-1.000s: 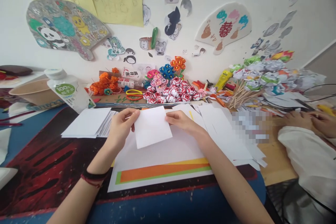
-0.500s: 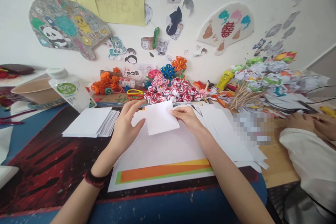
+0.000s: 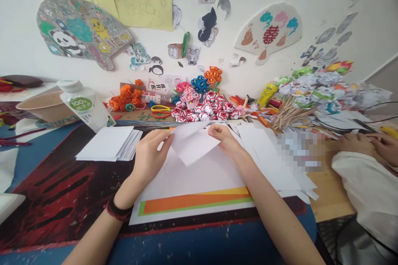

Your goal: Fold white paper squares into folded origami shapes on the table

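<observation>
A small white sheet of paper (image 3: 195,149) is held up between my two hands, its upper left part lifted and bent over. My left hand (image 3: 152,151) pinches that lifted edge between thumb and fingers. On the other side, my right hand (image 3: 226,138) grips the paper's right edge with thumb and forefinger. Beneath it lie large white sheets (image 3: 199,180), with orange, yellow and green strips showing along the near edge. A stack of small white squares (image 3: 105,143) sits left of my left hand.
A white plastic bottle (image 3: 85,105) leans beside a brown paper bowl (image 3: 42,105). Red-and-white paper flowers (image 3: 211,107) line the wall, with wooden sticks (image 3: 290,112) and paper blooms to the right. Another person's sleeve (image 3: 357,182) and hands are at far right.
My left hand has closed from open fingers onto the paper's left edge and lifted it into a bend. The paper has tilted, and my right hand has shifted slightly right.
</observation>
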